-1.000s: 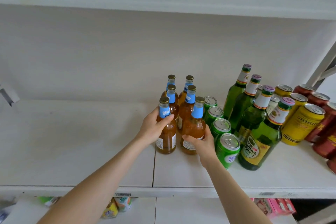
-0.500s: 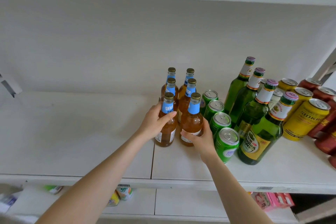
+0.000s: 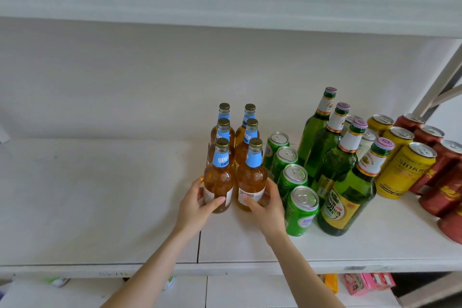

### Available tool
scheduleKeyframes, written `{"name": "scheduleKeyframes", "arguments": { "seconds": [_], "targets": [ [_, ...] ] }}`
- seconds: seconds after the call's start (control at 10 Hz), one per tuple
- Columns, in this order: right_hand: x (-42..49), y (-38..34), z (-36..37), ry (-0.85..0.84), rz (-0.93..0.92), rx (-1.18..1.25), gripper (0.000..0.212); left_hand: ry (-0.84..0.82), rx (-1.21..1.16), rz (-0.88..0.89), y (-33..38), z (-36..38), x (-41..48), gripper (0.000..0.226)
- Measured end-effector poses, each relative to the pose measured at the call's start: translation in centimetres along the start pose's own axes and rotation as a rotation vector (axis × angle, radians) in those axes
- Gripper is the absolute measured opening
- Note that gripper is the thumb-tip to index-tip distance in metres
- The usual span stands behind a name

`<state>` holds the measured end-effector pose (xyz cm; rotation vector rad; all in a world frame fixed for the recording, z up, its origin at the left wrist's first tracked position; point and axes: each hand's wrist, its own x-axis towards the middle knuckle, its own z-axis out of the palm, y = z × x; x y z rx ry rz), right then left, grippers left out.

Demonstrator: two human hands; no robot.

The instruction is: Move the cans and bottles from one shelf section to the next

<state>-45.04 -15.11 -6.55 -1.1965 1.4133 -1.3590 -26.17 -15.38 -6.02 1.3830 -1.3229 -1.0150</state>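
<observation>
The left hand (image 3: 197,205) curls round the lower body of the front-left amber bottle (image 3: 218,182), and the right hand (image 3: 267,205) wraps the front-right amber bottle (image 3: 251,180). Both bottles stand upright on the white shelf (image 3: 100,195), just right of the seam (image 3: 198,247) between sections. Four more amber bottles (image 3: 222,132) crowd close behind in pairs, a row of green cans (image 3: 301,210) runs just beside the right hand, and farther right stand tall green bottles (image 3: 347,195), yellow cans (image 3: 405,170) and red cans (image 3: 442,182).
</observation>
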Motion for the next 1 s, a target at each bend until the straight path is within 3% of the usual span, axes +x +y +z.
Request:
{"name": "scheduleKeyframes", "arguments": {
  "seconds": [0.6, 0.8, 0.9, 1.0],
  "targets": [
    [0.6, 0.0, 0.0, -0.006, 0.027, -0.041, 0.068, -0.016, 0.145, -0.036, 0.1, 0.1, 1.1, 0.064],
    [-0.2, -0.6, -0.1, 0.006, 0.0, -0.153, 0.064, -0.043, 0.496, 0.064, 0.5, -1.0, 1.0, 0.07],
    [-1.4, -1.3, -0.3, 0.04, -0.056, -0.347, 0.068, -0.027, 0.757, 0.149, 1.3, -2.3, -0.4, 0.067],
    [-3.4, -1.0, -0.5, 0.054, -0.166, -0.677, 0.074, 0.07, 1.043, 0.379, 1.2, -2.8, -2.9, 0.059]
  ]
}}
